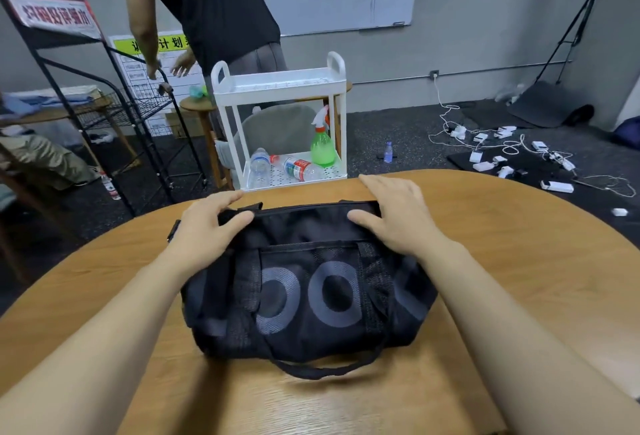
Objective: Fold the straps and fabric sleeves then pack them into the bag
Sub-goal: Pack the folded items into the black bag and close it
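Note:
A black duffel bag (308, 289) with grey ring prints and a mesh front pocket lies on the round wooden table (519, 278). Its carry handle (322, 367) loops toward me over the table. My left hand (207, 223) grips the bag's top left edge, thumb over the fabric near a strap end (247, 207). My right hand (394, 212) rests on the top right edge with fingers spread and fairly straight, thumb on the bag. No straps or sleeves are visible outside the bag.
Beyond the table stands a white cart (280, 122) with bottles and a green spray bottle (322, 143). A person in black (207, 8) bends by a black wire rack (104, 98). Chargers and cables (512, 154) litter the floor at right.

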`<state>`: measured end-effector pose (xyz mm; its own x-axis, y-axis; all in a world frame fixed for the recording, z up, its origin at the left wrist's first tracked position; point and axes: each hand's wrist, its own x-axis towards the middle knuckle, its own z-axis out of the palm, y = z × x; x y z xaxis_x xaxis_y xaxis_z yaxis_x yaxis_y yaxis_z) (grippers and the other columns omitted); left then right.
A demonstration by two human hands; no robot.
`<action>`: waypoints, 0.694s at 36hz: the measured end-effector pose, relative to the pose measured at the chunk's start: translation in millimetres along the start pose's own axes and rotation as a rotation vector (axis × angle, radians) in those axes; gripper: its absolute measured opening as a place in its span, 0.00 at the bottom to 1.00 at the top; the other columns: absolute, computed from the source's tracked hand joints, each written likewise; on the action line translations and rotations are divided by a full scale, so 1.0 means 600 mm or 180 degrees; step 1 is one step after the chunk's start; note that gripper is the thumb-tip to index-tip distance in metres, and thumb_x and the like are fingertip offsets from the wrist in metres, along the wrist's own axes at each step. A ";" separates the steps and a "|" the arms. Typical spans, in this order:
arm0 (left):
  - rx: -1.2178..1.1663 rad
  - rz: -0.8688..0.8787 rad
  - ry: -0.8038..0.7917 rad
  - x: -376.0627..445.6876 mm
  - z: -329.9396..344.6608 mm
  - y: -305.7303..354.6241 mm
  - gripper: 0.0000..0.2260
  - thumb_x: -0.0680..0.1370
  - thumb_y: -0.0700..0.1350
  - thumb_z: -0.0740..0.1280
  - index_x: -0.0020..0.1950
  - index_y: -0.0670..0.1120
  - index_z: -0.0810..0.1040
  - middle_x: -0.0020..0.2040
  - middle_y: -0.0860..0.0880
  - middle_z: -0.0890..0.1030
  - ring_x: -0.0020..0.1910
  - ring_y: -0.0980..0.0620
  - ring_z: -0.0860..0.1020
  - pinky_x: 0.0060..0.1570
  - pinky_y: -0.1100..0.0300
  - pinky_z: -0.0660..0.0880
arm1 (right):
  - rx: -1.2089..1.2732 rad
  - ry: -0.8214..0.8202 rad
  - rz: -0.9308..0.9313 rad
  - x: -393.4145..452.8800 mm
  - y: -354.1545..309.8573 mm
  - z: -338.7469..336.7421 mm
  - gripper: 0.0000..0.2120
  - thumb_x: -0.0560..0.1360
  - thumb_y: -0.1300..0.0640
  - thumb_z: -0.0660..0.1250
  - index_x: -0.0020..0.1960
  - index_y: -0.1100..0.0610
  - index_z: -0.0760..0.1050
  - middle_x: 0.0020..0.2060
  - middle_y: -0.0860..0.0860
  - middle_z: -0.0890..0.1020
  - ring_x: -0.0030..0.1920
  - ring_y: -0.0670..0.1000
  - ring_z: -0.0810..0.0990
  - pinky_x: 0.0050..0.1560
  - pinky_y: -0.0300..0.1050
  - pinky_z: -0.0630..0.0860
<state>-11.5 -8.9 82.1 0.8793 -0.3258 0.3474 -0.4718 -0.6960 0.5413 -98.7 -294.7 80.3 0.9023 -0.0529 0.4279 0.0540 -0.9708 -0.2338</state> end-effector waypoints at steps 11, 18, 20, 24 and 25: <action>0.0952 0.0011 0.0102 0.012 0.029 -0.071 0.12 0.78 0.54 0.67 0.47 0.45 0.79 0.50 0.47 0.81 0.54 0.42 0.77 0.58 0.49 0.67 | -0.0334 -0.0142 0.0348 0.006 0.012 0.057 0.19 0.76 0.37 0.62 0.48 0.54 0.73 0.49 0.50 0.77 0.60 0.53 0.72 0.75 0.51 0.47; 0.0700 -0.0209 0.0083 -0.004 0.049 -0.087 0.16 0.79 0.61 0.58 0.48 0.48 0.70 0.41 0.46 0.80 0.44 0.40 0.77 0.41 0.50 0.70 | -0.0225 0.0197 0.0467 0.012 0.009 0.082 0.21 0.76 0.35 0.61 0.38 0.53 0.66 0.32 0.46 0.70 0.43 0.53 0.70 0.60 0.47 0.58; 0.0617 -0.0271 0.0045 -0.005 0.054 -0.091 0.19 0.78 0.64 0.55 0.48 0.48 0.69 0.40 0.46 0.79 0.44 0.40 0.77 0.39 0.51 0.69 | -0.0252 0.0305 0.0466 0.015 0.007 0.089 0.23 0.75 0.34 0.59 0.36 0.52 0.64 0.31 0.46 0.71 0.39 0.54 0.70 0.52 0.49 0.60; 0.0340 -0.0310 0.0042 -0.006 0.061 -0.092 0.23 0.75 0.66 0.52 0.46 0.47 0.69 0.36 0.48 0.76 0.40 0.41 0.75 0.38 0.51 0.68 | -0.0169 0.0421 0.0442 0.018 0.009 0.096 0.27 0.71 0.29 0.57 0.36 0.53 0.66 0.28 0.45 0.70 0.36 0.55 0.71 0.43 0.49 0.57; 0.0244 -0.0330 0.0043 -0.007 0.062 -0.091 0.22 0.76 0.65 0.53 0.45 0.46 0.69 0.34 0.50 0.75 0.39 0.42 0.74 0.37 0.51 0.67 | -0.0092 0.0467 0.0450 0.016 0.011 0.097 0.27 0.70 0.28 0.56 0.36 0.53 0.67 0.27 0.44 0.70 0.36 0.56 0.72 0.43 0.49 0.57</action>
<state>13.1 6.6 22.5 0.9219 -0.2413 0.3032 -0.3716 -0.7724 0.5150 -64.8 -288.2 32.3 0.8280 -0.2205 0.5156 -0.0831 -0.9575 -0.2761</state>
